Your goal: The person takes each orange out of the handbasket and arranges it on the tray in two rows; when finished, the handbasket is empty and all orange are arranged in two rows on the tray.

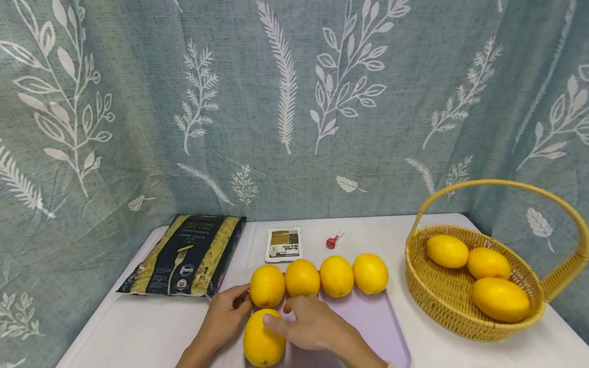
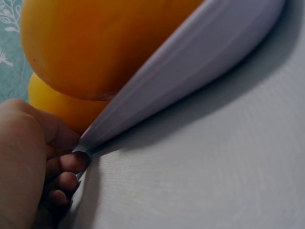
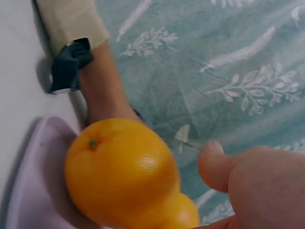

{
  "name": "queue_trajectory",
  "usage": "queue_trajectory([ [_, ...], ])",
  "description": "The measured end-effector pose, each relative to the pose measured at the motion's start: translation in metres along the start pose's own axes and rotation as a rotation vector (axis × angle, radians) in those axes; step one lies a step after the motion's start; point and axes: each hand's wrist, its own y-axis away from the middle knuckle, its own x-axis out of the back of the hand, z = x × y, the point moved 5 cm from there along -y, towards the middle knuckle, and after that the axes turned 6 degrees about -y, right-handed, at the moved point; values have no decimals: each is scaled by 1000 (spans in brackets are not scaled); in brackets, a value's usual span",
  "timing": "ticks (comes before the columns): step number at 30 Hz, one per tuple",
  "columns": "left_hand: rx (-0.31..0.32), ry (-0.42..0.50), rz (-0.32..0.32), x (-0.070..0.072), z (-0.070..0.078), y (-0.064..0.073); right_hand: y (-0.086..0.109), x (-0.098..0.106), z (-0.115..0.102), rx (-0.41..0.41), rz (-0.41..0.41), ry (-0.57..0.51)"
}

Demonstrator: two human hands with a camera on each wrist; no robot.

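Left hand [image 1: 228,314] is pinching the rim of a shallow lavender tray [image 1: 361,319] between thumb and curled fingers, a grip the left wrist view is showing more clearly than the head view. Right hand [image 1: 315,322] is hovering, thumb spread; the right wrist view is revealing a gap between thumb and a round yellow-orange fruit [image 1: 261,343], which is lying between the hands; four matching fruits [image 1: 337,276] are lining the tray's far end.

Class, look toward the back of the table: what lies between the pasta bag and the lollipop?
The head view shows a small flat packet lying between them.
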Motion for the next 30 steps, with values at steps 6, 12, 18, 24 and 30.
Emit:
queue_trajectory([
  [6, -2, -3, -6, 1, 1, 1, 5, 20, -3, 65, 29, -27],
  [12, 5, -4, -8, 0, 1, 0, 12, 50, 5, 69, 95, 10],
  [18, 4, 6, -6, -1, 1, 0, 18, 83, 13, 89, 148, -33],
  [24, -2, 18, -2, 0, 1, 0, 23, 113, 23, 49, 226, -72],
  [30, 4, 11, -8, -1, 2, 2, 31, 141, 44, 16, 311, -216],
])
